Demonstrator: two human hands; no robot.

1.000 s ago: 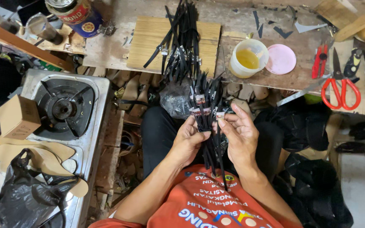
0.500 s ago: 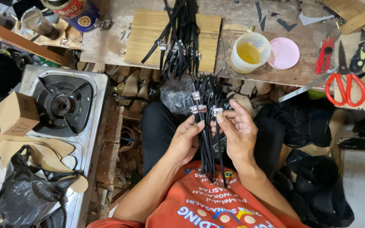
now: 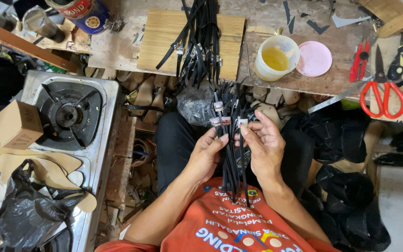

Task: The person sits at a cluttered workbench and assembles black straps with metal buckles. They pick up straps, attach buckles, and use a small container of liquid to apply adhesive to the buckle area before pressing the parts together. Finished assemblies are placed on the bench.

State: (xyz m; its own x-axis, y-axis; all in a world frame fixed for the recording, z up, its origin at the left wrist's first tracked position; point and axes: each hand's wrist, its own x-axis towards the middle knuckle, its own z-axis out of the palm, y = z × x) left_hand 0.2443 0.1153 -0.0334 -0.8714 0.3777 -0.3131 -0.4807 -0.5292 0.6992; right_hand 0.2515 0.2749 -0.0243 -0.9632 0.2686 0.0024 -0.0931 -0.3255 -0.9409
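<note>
The gas stove [image 3: 68, 116] sat far off to my left, a cardboard box [image 3: 18, 123] on its edge. Across the far side ran the workbench [image 3: 276, 88], with a wooden board [image 3: 164, 39] carrying a heap of finished black straps [image 3: 200, 37]. Right of that stood a cup of yellow glue [image 3: 276, 57], a pink lid [image 3: 314, 58], then red-handled scissors [image 3: 382, 88]. Over my lap I held the bundle of black buckled straps [image 3: 232, 140], its long axis running near to far, buckles at the far end. My left hand [image 3: 207, 154] and right hand [image 3: 263, 144] were both clamped on it, side by side, equally close. Nothing stood between bundle and board.
</note>
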